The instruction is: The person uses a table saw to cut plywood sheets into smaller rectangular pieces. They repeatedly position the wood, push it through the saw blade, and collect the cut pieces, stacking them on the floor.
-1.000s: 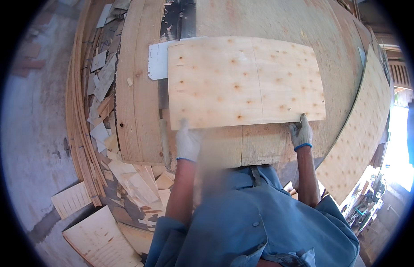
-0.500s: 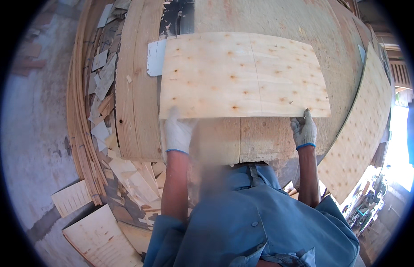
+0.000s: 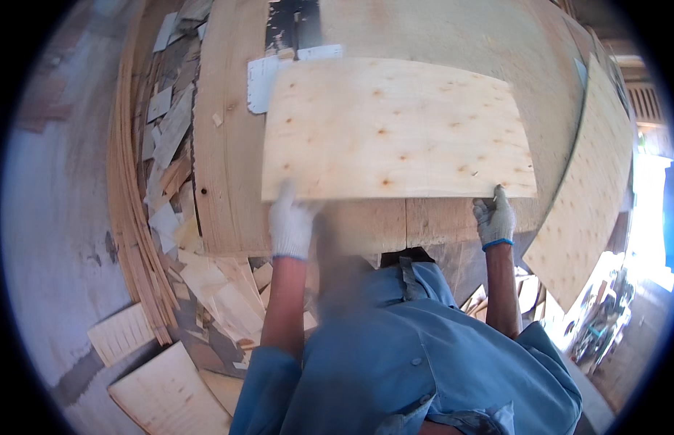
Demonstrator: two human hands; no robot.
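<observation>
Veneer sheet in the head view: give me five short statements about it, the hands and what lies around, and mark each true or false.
1. Both hands grip the near edge of the veneer sheet. True: the left hand is near its left corner, the right hand near its right.
2. The hands are bare. False: both wear light work gloves.
3. The sheet is pale wood dotted with small knots. True.
4. Broken wood scraps lie to the person's right of the sheet. False: they lie to the left, beside a bundle of thin strips.
5. The person wears a red shirt. False: the shirt is blue, with short sleeves.
</observation>
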